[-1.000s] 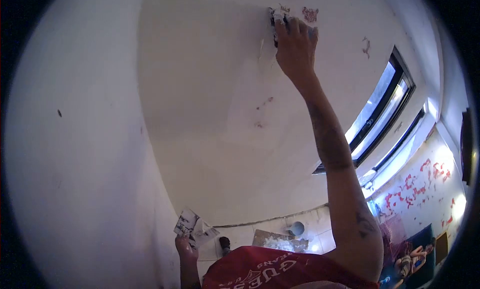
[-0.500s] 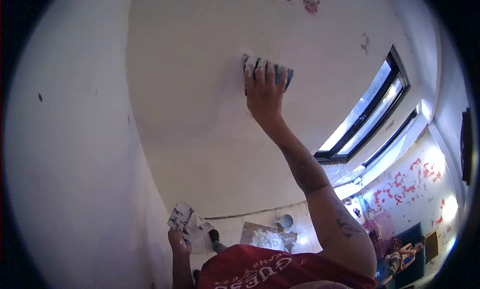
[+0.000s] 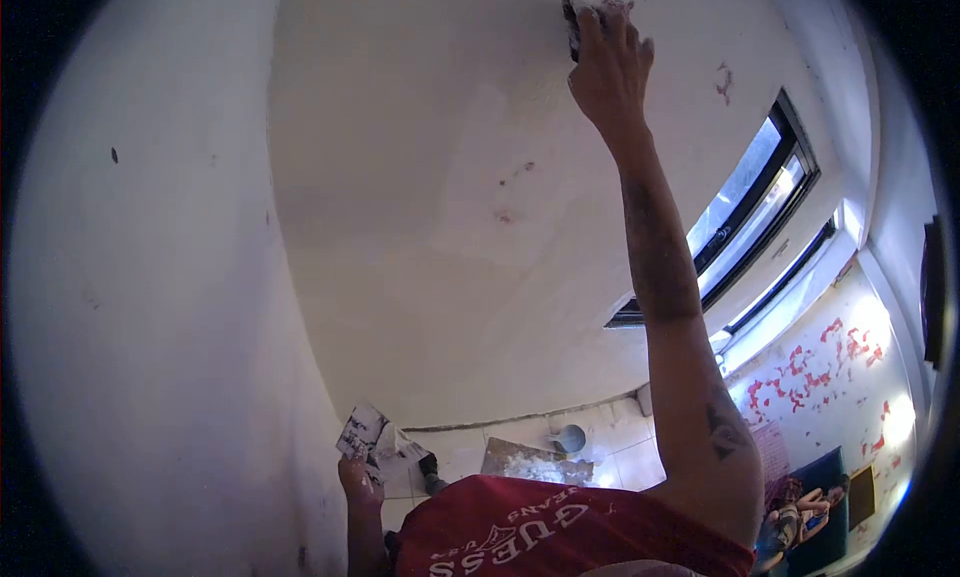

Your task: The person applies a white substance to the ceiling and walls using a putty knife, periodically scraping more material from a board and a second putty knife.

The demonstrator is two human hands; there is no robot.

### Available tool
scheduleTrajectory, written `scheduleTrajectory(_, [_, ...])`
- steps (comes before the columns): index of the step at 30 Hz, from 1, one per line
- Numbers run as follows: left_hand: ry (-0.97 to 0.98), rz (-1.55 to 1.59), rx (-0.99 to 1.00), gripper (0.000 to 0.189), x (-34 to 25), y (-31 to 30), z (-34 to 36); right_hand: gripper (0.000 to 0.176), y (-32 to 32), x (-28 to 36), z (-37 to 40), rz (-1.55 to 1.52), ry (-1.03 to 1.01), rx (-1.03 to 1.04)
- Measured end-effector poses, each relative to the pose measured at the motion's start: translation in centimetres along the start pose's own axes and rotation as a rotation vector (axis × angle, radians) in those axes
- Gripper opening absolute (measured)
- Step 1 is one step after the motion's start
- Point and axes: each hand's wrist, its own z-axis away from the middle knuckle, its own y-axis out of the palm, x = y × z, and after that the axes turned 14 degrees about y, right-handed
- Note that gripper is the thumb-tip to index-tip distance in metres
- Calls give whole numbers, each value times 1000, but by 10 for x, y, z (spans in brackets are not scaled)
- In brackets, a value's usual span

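Note:
My right hand (image 3: 613,82) is raised high against the off-white wall (image 3: 430,257). Under its fingers is a dark, flat putty spreader (image 3: 571,25) with white smears, pressed to the wall and partly hidden by the hand. A reddish bare patch (image 3: 618,5) shows right beside the fingertips. Low on the left, my left hand (image 3: 359,479) grips a flat plate smeared with white putty (image 3: 368,432), dark streaks showing through. Small brownish marks (image 3: 515,174) dot the wall below my right hand.
A dark-framed window (image 3: 750,197) opens on the right. On the tiled floor lie a board with white material (image 3: 520,461) and a grey dipper (image 3: 570,438). A side wall (image 3: 150,307) stands close on the left. Far lower right, people (image 3: 800,517) are by a dark couch.
My right hand has slid up and to the right along the wall with the spreader, reaching the reddish patch. Marks it covered are now visible. My left hand stays nearly still.

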Motion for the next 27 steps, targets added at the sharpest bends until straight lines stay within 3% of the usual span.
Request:
scheduleTrajectory(2, [-16,-10,-32,16,14,-15,-8,39,7,12,4,53,-28,2])
scheduleTrajectory(5, [80,-303,-4,17,39,-57,-14,37,25,16,21,128,-27,-12])
scheduleTrajectory(7, [399,-615,134,20,45,-60,-13,33,33,17,37,176,-16,-14])
scheduleTrajectory(10, [611,-915,327,26,36,-62,-17,31,31,23,69,133,-16,16])
scheduleTrajectory(13, [576,-960,314,22,32,-60,-22,30,24,30,104,83,-33,93])
scheduleTrajectory(15, [397,-629,161,17,34,-57,-21,31,14,35,126,56,-54,169])
scheduleTrajectory(17, [97,0,-72,14,32,-46,-23,32,0,40,143,25,-75,247])
scheduleTrajectory(20, [240,-296,107,16,12,-22,-9,38,-21,38,150,-134,-18,453])
scheduleTrajectory(23, [298,-751,333,18,24,-51,-19,39,-35,29,128,-312,-27,400])
scheduleTrajectory(27, [353,-563,252,29,21,-33,-1,44,-23,15,40,-238,35,139])
